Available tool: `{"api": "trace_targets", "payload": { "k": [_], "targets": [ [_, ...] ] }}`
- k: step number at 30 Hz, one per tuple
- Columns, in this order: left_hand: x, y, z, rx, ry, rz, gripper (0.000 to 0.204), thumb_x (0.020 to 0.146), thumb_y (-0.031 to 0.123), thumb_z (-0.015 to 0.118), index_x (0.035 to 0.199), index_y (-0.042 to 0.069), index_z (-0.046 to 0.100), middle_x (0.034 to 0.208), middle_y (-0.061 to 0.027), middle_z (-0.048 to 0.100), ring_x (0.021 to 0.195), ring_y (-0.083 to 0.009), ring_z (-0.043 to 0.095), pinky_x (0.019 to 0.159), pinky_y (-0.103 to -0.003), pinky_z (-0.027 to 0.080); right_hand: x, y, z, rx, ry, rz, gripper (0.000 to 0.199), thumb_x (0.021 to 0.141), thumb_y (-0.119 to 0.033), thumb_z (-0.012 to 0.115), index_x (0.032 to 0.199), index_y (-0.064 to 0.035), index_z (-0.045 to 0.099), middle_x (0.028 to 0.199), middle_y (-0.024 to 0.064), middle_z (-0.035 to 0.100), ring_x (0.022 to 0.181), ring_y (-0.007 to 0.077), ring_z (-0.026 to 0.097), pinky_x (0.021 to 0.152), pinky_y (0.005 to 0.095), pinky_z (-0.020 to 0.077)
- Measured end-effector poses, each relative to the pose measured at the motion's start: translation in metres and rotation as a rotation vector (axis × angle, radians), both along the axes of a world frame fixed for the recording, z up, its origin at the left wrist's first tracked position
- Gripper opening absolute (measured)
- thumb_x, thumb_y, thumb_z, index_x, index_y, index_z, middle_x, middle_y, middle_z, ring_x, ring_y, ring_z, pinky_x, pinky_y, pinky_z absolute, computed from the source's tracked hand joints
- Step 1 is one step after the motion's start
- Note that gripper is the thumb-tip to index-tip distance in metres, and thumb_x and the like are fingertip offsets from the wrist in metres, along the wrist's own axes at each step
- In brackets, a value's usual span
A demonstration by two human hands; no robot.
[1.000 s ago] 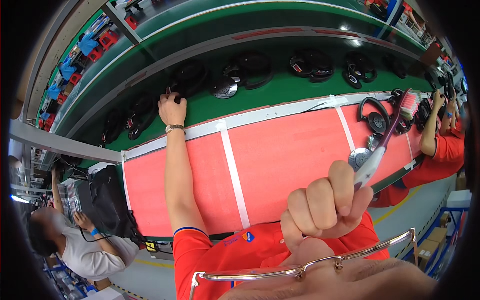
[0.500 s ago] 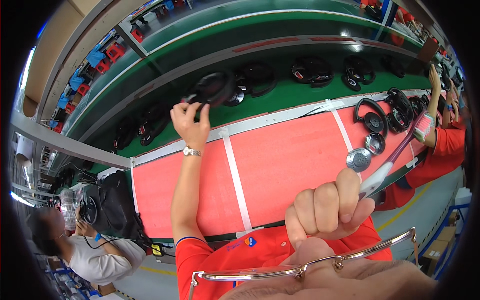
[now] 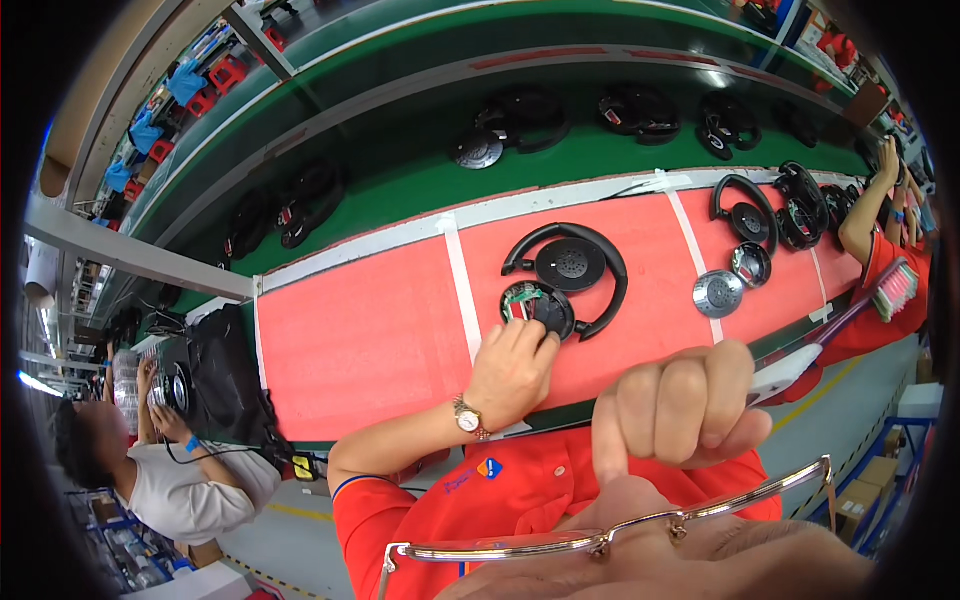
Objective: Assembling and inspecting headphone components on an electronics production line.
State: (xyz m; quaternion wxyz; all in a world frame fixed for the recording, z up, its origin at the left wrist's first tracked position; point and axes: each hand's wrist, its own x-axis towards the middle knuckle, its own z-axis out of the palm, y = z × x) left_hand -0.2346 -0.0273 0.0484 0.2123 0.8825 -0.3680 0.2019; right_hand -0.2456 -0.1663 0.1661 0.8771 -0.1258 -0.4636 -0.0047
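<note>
Black over-ear headphones (image 3: 570, 264) lie on the pink mat in front of me. One ear cup is uncovered and shows a green circuit board and something red inside. My left hand (image 3: 513, 372), with a watch on its wrist, grips the near edge of that cup; its fingertips are partly hidden. Close to the camera, my right hand (image 3: 678, 410) is closed around a toothbrush (image 3: 835, 340). The brush's white and purple handle slants up to the right, its pink and white bristles clear of the mat.
More headphones (image 3: 640, 112) stand along the green conveyor (image 3: 400, 200) beyond the pink mat (image 3: 360, 345). A headband set (image 3: 745, 215) and a silver round cover (image 3: 718, 294) lie at the mat's right. A black bag (image 3: 232, 370) is at left. Co-workers sit on both sides.
My left hand has brought the headphones from over the green conveyor down onto the pink mat. My right hand and the toothbrush have shifted slightly right, the bristles lower.
</note>
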Motion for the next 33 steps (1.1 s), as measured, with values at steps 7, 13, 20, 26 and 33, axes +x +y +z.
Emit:
{"api": "trace_targets", "payload": {
  "k": [7,13,20,26,33],
  "targets": [
    [-0.018,-0.007,-0.016,0.102,0.107,-0.146,0.025,0.076,0.011,0.053,0.098,0.0,0.059,0.085,-0.0073,0.049,0.079,-0.0203,0.049,0.065,-0.032,0.038,-0.004,-0.05,-0.017,-0.748,0.418,-0.292,0.017,0.097,-0.024,0.049,0.093,-0.0124,0.036,0.076,0.0049,0.044,0.049,0.0129,0.035,0.041,0.0223,0.0292],
    [-0.027,-0.006,-0.022,0.21,0.012,-0.054,0.034,0.079,0.014,0.051,0.111,0.002,0.057,0.102,-0.0097,0.054,0.091,-0.0204,0.051,0.07,-0.032,0.038,0.009,-0.086,-0.091,-1.576,0.016,-1.021,0.036,0.092,-0.004,0.051,0.128,-0.0003,0.05,0.083,0.0097,0.052,0.063,0.0183,0.05,0.06,0.0276,0.0437],
    [-0.035,0.0,-0.036,0.183,-0.011,-0.006,0.046,0.077,0.015,0.058,0.122,0.006,0.054,0.115,-0.0142,0.052,0.104,-0.0267,0.051,0.084,-0.04,0.04,-0.013,-0.081,-0.102,-1.959,-0.115,-1.008,0.042,0.082,-0.001,0.058,0.122,-0.0115,0.06,0.076,0.0105,0.053,0.06,0.028,0.055,0.054,0.0366,0.0446],
    [-0.034,0.003,-0.036,0.195,0.011,-0.086,0.042,0.079,0.015,0.054,0.119,0.003,0.054,0.114,-0.0146,0.054,0.103,-0.0256,0.053,0.083,-0.039,0.041,-0.013,-0.081,-0.101,-1.939,-0.287,-0.962,0.044,0.078,0.001,0.059,0.12,-0.0122,0.062,0.077,0.0088,0.055,0.061,0.0258,0.057,0.054,0.0369,0.0453],
    [-0.033,0.001,-0.038,0.219,-0.015,-0.092,0.039,0.081,0.016,0.052,0.116,0.001,0.056,0.112,-0.0135,0.056,0.101,-0.0236,0.054,0.082,-0.037,0.041,-0.01,-0.088,-0.085,-2.056,-0.241,-1.084,0.044,0.075,0.003,0.06,0.116,-0.0109,0.065,0.074,0.0089,0.054,0.06,0.0254,0.057,0.053,0.0367,0.0454]
  ]
}}
